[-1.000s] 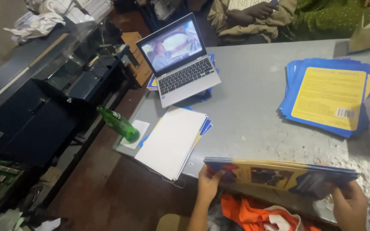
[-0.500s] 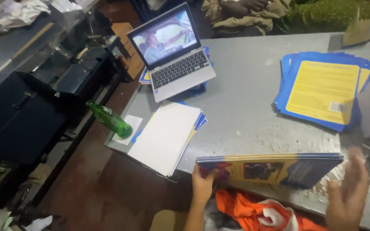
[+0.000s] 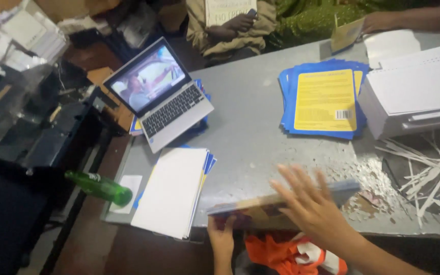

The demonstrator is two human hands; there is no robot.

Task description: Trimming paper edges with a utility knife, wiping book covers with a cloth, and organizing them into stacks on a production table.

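My left hand (image 3: 222,237) grips the left end of a thin book with a colourful cover (image 3: 260,206), held almost flat at the near edge of the grey table (image 3: 250,132). Above the book's right half hovers my right hand (image 3: 309,203), blurred, palm down and fingers spread; I cannot tell whether it touches the cover. Left of the book lies a white paper stack on blue covers (image 3: 171,191).
An open laptop (image 3: 159,91) sits at the far left of the table. A pile of blue and yellow covers (image 3: 324,99) and a white book block (image 3: 416,94) lie at right, with paper strips (image 3: 429,173). A green bottle (image 3: 100,187) pokes in from the left. Other people sit across the table.
My right hand has let go of the book's right end and moved over its top, fingers spread. The book has tipped from upright to nearly flat. The camera has swung right.
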